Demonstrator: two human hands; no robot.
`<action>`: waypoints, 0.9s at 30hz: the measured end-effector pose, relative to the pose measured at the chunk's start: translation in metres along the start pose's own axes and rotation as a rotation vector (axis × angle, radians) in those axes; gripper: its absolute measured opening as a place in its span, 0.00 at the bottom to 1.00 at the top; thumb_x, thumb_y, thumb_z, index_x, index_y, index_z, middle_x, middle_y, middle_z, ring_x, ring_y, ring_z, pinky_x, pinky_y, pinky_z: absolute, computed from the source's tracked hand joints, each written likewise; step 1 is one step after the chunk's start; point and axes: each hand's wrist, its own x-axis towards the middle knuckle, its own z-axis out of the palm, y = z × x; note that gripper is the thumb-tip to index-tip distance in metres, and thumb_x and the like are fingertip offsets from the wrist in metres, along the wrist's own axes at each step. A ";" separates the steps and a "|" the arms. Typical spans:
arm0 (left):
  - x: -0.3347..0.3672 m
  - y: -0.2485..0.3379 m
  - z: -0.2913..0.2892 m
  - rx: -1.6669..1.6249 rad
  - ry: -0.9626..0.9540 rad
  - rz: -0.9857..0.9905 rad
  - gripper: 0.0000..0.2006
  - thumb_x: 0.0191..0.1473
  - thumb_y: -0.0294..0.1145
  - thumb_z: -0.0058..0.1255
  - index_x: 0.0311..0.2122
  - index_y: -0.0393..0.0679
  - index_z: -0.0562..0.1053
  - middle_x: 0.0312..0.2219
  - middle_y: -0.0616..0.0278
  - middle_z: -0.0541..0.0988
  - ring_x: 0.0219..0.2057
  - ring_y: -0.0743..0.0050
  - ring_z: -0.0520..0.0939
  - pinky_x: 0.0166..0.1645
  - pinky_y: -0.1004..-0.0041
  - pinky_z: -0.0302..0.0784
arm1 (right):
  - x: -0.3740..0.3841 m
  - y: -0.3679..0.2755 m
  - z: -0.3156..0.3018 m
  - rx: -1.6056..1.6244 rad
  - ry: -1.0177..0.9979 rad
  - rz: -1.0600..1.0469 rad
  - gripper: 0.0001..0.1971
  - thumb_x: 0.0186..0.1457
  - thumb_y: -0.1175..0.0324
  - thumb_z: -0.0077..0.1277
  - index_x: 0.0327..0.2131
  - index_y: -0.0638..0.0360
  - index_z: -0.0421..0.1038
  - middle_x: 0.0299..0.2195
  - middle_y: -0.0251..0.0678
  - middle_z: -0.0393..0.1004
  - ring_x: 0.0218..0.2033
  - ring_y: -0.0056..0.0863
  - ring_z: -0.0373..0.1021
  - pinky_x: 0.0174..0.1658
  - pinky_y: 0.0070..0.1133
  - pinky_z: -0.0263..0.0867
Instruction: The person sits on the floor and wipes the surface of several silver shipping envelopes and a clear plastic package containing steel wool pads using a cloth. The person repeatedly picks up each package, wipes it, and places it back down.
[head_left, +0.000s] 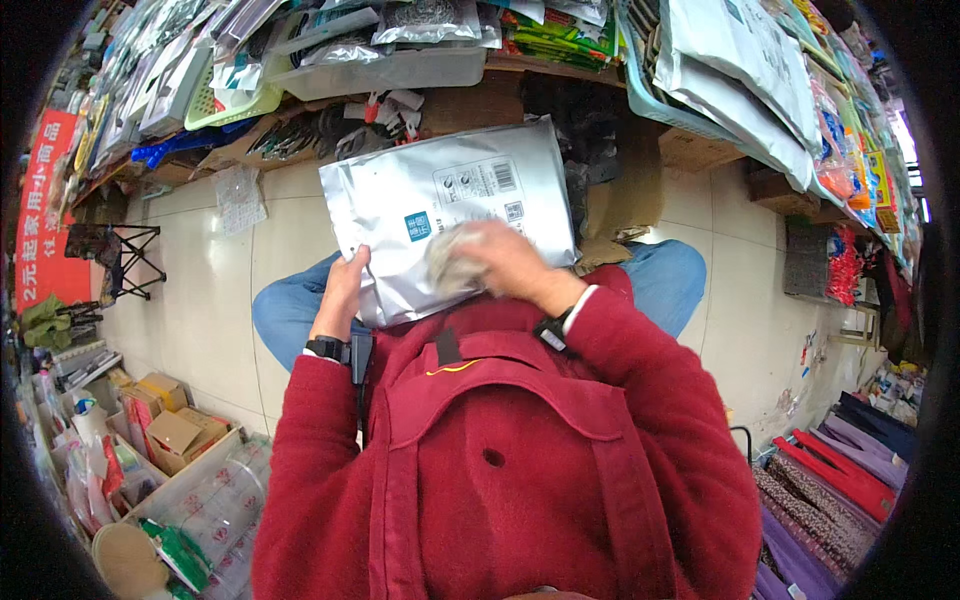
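Observation:
A large silver foil bag (pixel 440 200) with printed labels rests on my lap, over my blue jeans. My left hand (pixel 345 285) grips its lower left edge. My right hand (pixel 510 260) lies across the bag's lower middle, blurred, pressing a crumpled grey cloth or wad (pixel 450 260) against the foil. Both arms wear red fleece sleeves, and each wrist carries a black band.
Shelves (pixel 540 65) ahead hold baskets and packaged goods, with white and silver bags stacked at the upper right (pixel 740 70). Cardboard boxes (pixel 175 425) and clear plastic cups (pixel 215 505) stand at my lower left. Folded fabrics (pixel 830 490) lie at the lower right. A small folding stool (pixel 125 255) stands left.

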 end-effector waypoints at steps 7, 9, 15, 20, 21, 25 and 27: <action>0.009 0.000 -0.002 0.009 0.020 -0.035 0.23 0.58 0.38 0.49 0.51 0.29 0.68 0.43 0.56 0.77 0.43 0.66 0.77 0.47 0.68 0.71 | -0.064 0.124 -0.020 0.449 0.588 0.981 0.27 0.45 0.66 0.54 0.51 0.61 0.66 0.44 0.46 0.72 0.45 0.41 0.69 0.49 0.31 0.65; 0.014 -0.003 -0.004 0.022 0.037 -0.035 0.23 0.59 0.38 0.49 0.53 0.28 0.67 0.45 0.54 0.76 0.45 0.64 0.76 0.49 0.67 0.70 | -0.067 0.133 -0.020 0.850 0.684 1.063 0.27 0.47 0.66 0.52 0.52 0.64 0.64 0.43 0.45 0.72 0.43 0.39 0.70 0.47 0.30 0.66; 0.011 -0.001 0.000 -0.057 -0.019 -0.035 0.22 0.60 0.37 0.47 0.53 0.30 0.67 0.45 0.55 0.76 0.45 0.64 0.76 0.50 0.66 0.69 | -0.069 0.126 -0.021 1.403 0.612 0.990 0.30 0.50 0.63 0.56 0.55 0.65 0.61 0.45 0.41 0.72 0.43 0.34 0.71 0.47 0.30 0.67; -0.017 0.028 0.011 0.092 0.038 0.093 0.22 0.59 0.38 0.48 0.53 0.32 0.66 0.44 0.55 0.75 0.42 0.65 0.77 0.46 0.66 0.73 | -0.070 0.109 -0.036 1.290 0.590 0.905 0.30 0.48 0.68 0.60 0.54 0.64 0.62 0.46 0.39 0.72 0.45 0.30 0.71 0.48 0.27 0.67; -0.029 0.038 0.011 0.069 0.041 0.098 0.21 0.59 0.37 0.48 0.52 0.31 0.67 0.43 0.56 0.76 0.41 0.67 0.77 0.46 0.67 0.73 | -0.069 0.104 -0.042 1.291 0.597 0.896 0.29 0.48 0.69 0.60 0.54 0.64 0.62 0.46 0.38 0.72 0.45 0.30 0.70 0.48 0.27 0.67; -0.078 0.073 0.004 -0.046 0.009 0.157 0.18 0.59 0.34 0.49 0.48 0.30 0.70 0.38 0.60 0.78 0.37 0.73 0.77 0.44 0.73 0.72 | -0.066 0.076 -0.067 1.114 0.523 0.825 0.30 0.47 0.69 0.59 0.54 0.64 0.62 0.47 0.36 0.71 0.47 0.26 0.68 0.50 0.24 0.65; -0.106 0.087 -0.007 0.021 0.002 0.269 0.15 0.59 0.33 0.48 0.45 0.30 0.72 0.36 0.62 0.78 0.35 0.76 0.77 0.41 0.75 0.71 | -0.073 0.053 -0.077 1.005 0.549 0.732 0.35 0.42 0.66 0.62 0.55 0.65 0.61 0.48 0.39 0.70 0.47 0.28 0.68 0.51 0.25 0.63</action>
